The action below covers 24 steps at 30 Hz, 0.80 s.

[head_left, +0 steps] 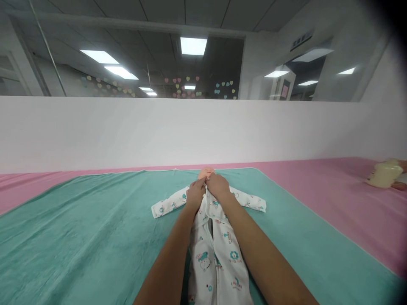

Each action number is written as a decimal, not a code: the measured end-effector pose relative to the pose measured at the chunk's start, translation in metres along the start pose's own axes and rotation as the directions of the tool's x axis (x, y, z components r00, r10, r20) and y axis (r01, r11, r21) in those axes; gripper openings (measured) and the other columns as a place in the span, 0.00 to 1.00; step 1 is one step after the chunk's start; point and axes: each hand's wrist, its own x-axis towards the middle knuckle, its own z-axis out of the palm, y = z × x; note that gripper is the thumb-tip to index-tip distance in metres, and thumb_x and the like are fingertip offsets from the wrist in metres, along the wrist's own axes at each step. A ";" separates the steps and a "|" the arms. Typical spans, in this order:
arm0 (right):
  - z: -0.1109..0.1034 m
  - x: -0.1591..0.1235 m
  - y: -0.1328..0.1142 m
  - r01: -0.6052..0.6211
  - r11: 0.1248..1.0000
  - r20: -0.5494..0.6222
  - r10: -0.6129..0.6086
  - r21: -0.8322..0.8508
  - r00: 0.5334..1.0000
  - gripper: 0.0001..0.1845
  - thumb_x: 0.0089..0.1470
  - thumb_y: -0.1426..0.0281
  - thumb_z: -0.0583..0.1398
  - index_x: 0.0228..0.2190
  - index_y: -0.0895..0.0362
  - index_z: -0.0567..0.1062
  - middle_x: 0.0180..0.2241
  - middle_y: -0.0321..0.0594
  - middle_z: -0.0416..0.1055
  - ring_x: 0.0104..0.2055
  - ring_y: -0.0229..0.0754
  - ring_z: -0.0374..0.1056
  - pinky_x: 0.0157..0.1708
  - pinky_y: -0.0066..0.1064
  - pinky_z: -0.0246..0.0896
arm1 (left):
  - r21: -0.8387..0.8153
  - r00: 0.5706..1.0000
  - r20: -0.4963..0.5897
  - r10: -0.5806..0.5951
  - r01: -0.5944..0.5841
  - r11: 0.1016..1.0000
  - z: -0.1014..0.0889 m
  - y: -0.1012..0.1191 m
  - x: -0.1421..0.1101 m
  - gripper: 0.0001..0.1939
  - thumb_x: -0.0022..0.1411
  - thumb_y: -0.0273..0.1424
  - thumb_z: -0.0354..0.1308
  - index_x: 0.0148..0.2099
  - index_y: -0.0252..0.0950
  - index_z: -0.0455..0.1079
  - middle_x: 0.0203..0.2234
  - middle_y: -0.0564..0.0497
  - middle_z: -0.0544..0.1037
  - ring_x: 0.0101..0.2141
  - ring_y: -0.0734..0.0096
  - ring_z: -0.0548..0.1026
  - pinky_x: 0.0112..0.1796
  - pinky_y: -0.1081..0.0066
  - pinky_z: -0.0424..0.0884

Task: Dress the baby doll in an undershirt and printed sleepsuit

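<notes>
A baby doll lies on its back, with only part of its head (207, 171) showing beyond my hands. It wears a white baby romper (203, 254) with small animal and teal prints; both sleeves spread out to the sides, and the front is parted in a slit below the chest. At the neckline, my left hand (195, 195) has its fingers closed on the collar edge from the left. My right hand (218, 186) is closed on the collar from the other side, its fingertips meeting the left ones. What lies between the fingertips is hidden.
A teal blanket (95, 237) lies under the doll, over a pink cover (318, 182). Behind stands a low white wall (178, 133) with glass above it. At the far right, a blurred pale yellow object (384, 174) touches skin-toned shapes that I cannot make out.
</notes>
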 end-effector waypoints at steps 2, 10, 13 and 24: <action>0.000 0.004 0.001 -0.017 0.999 -0.026 0.018 0.030 0.999 0.08 0.49 0.69 0.55 0.30 0.58 0.72 0.31 0.49 0.70 0.40 0.48 0.64 0.38 0.35 0.52 | 0.010 1.000 -0.002 0.022 -0.022 1.000 0.001 -0.001 0.001 0.25 0.59 0.28 0.42 0.57 0.47 0.60 0.54 0.54 0.64 0.54 0.60 0.58 0.50 0.59 0.58; -0.002 0.008 0.012 0.055 0.970 -0.062 -0.041 0.237 0.997 0.13 0.47 0.65 0.49 0.24 0.57 0.70 0.25 0.36 0.69 0.29 0.37 0.61 0.30 0.27 0.52 | 0.010 1.000 -0.021 0.003 -0.002 1.000 0.005 -0.001 0.004 0.23 0.58 0.27 0.41 0.54 0.50 0.63 0.54 0.58 0.65 0.53 0.60 0.57 0.50 0.55 0.57; 0.000 0.009 0.018 0.049 0.948 -0.035 -0.040 0.313 0.999 0.13 0.44 0.64 0.50 0.21 0.57 0.70 0.22 0.33 0.66 0.26 0.36 0.59 0.26 0.25 0.51 | -0.002 0.999 -0.039 0.026 -0.026 1.000 0.005 -0.003 0.004 0.22 0.58 0.27 0.42 0.51 0.49 0.67 0.53 0.59 0.66 0.53 0.62 0.58 0.51 0.59 0.57; 0.000 0.009 0.024 -0.080 0.880 0.018 0.082 0.468 0.997 0.09 0.37 0.67 0.51 0.17 0.58 0.69 0.18 0.34 0.64 0.22 0.35 0.55 0.22 0.26 0.48 | -0.065 0.998 -0.053 0.046 -0.050 0.997 0.005 -0.003 0.005 0.23 0.56 0.24 0.44 0.50 0.49 0.69 0.51 0.58 0.67 0.52 0.62 0.61 0.50 0.63 0.60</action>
